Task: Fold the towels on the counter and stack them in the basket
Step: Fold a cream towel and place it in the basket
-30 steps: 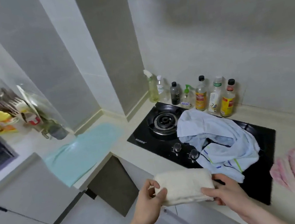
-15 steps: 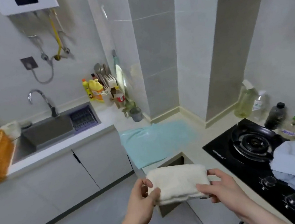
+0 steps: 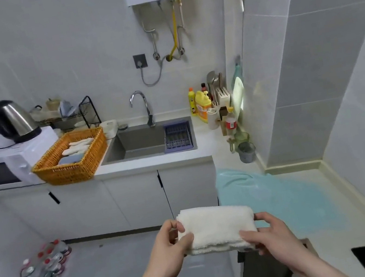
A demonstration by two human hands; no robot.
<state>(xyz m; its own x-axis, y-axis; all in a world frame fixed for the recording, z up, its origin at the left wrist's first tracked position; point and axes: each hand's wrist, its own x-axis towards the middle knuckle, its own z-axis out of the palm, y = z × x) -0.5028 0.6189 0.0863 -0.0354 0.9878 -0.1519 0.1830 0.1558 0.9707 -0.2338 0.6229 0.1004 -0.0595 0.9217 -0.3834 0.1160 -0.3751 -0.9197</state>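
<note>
The basket point(image 3: 70, 158) on the table point(image 3: 154, 161) already has a few folded towels in it. My left hand point(image 3: 169, 250) and right hand point(image 3: 270, 236) each pinch an end of the folded white towel point(image 3: 216, 226), held in the air well short of it. A teal towel point(image 3: 272, 195) lies unfolded, so I judge more remains.

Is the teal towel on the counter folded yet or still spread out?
Spread out: the teal towel lies flat, one edge draping over the counter.

A folded cream terry towel point(image 3: 218, 227) is held flat at lower centre, a teal towel point(image 3: 275, 197) lies spread at right, and folded towels sit in an orange wicker basket point(image 3: 69, 166) at left.
</note>
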